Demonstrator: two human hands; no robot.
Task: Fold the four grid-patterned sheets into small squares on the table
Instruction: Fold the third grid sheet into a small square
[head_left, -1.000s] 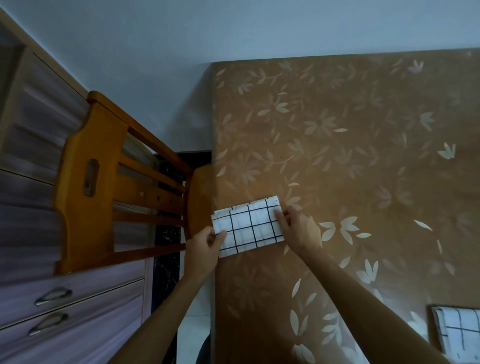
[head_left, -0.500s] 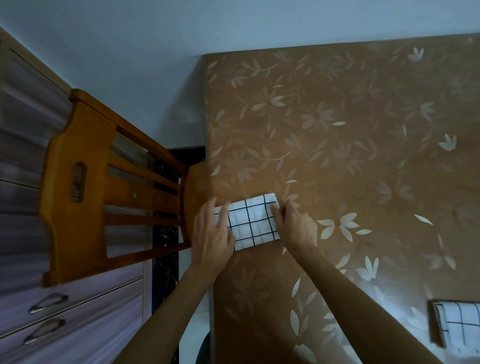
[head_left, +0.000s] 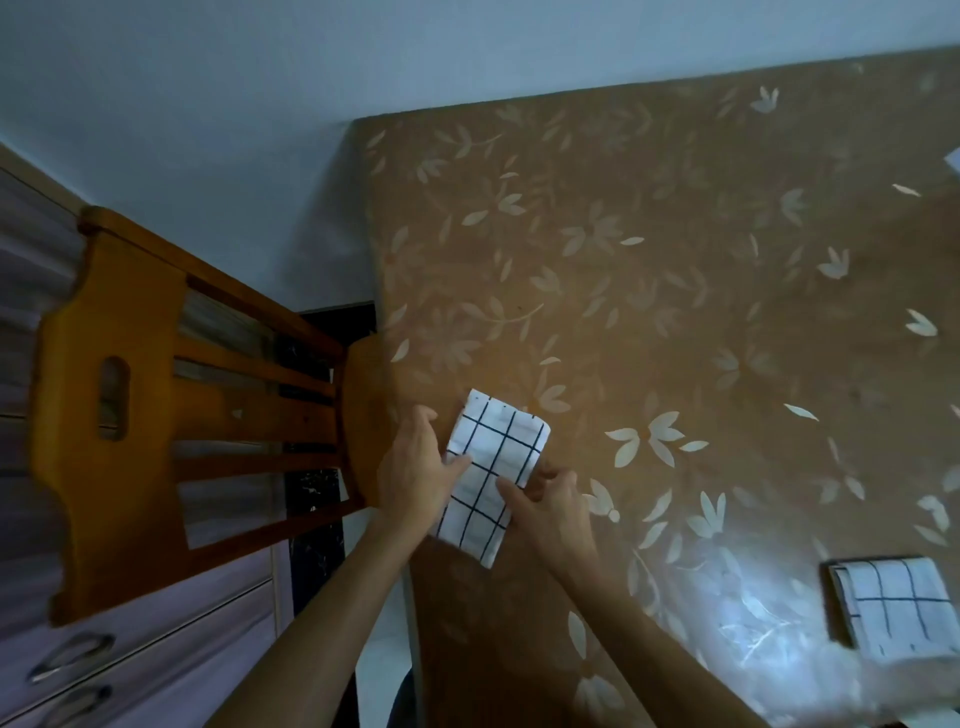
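In the head view, a folded grid sheet (head_left: 493, 457) is held near the left edge of the table (head_left: 675, 270), its long side pointing away from the person and leaning slightly right. Its left edge is pinched by the left hand (head_left: 415, 467), with the thumb laid on top. Its lower right edge is gripped by the right hand (head_left: 556, 509), thumb on top and fingers curled at the rim. Whether the sheet lies flat cannot be told. A second folded sheet (head_left: 893, 603) is seen well apart, by the right border. A wooden chair (head_left: 156, 405) is pushed against the table's left side, with drawers (head_left: 130, 649) behind it.
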